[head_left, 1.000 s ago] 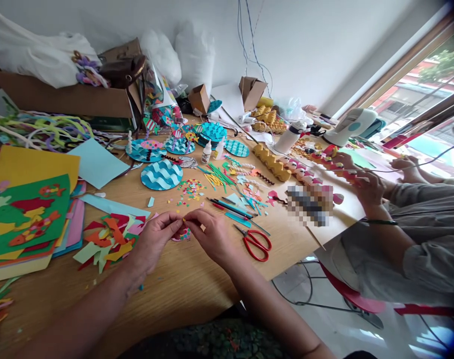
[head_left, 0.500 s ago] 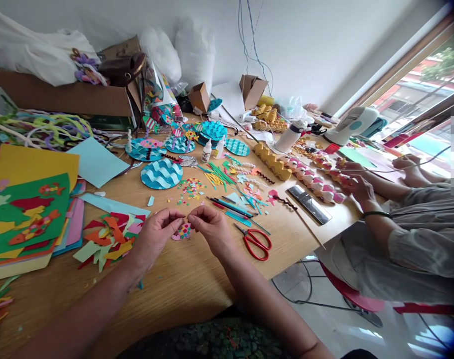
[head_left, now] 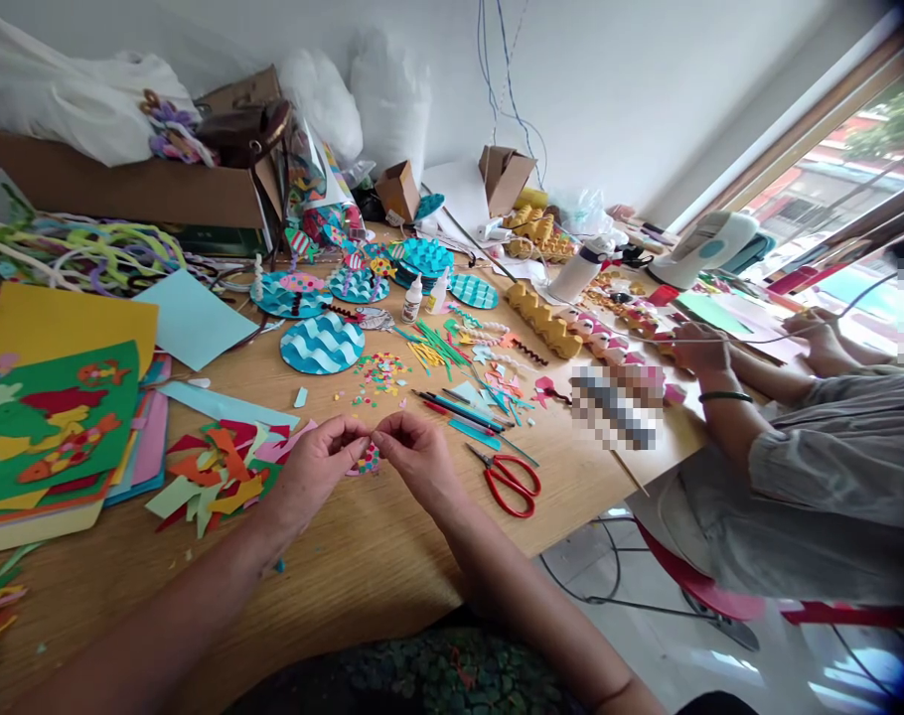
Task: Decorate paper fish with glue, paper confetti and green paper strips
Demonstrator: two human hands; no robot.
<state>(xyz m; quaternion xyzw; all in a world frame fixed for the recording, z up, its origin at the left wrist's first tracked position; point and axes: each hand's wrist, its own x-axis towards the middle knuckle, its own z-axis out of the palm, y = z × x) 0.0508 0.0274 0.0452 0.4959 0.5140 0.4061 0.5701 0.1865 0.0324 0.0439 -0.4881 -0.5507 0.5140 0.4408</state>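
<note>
My left hand [head_left: 325, 457] and my right hand [head_left: 411, 452] meet fingertip to fingertip above the wooden table. Both are closed in a pinch, and whatever sits between the fingertips is too small to make out. Just beneath them lies a pink paper cutout [head_left: 366, 461] covered with coloured dots, partly hidden by my fingers. Behind my hands, a scatter of small paper dots [head_left: 383, 372] spreads over the wood. Red-handled scissors [head_left: 510, 484] rest to the right of my right hand, near several pens [head_left: 452, 407]. Coloured paper scraps [head_left: 218, 467] are heaped left of my left hand.
Blue wavy paper discs [head_left: 322, 345] and two white glue bottles [head_left: 413, 300] stand farther back. Stacked coloured sheets [head_left: 57, 427] lie on the left. At right, a co-worker's hands [head_left: 701, 353] are over painted egg-carton strips [head_left: 545, 320]. A thin wooden stick [head_left: 631, 472] lies by the edge.
My hands stay pinched together and have barely moved. On the right, the co-worker's nearer hand has shifted up and to the left over the egg-carton strips.
</note>
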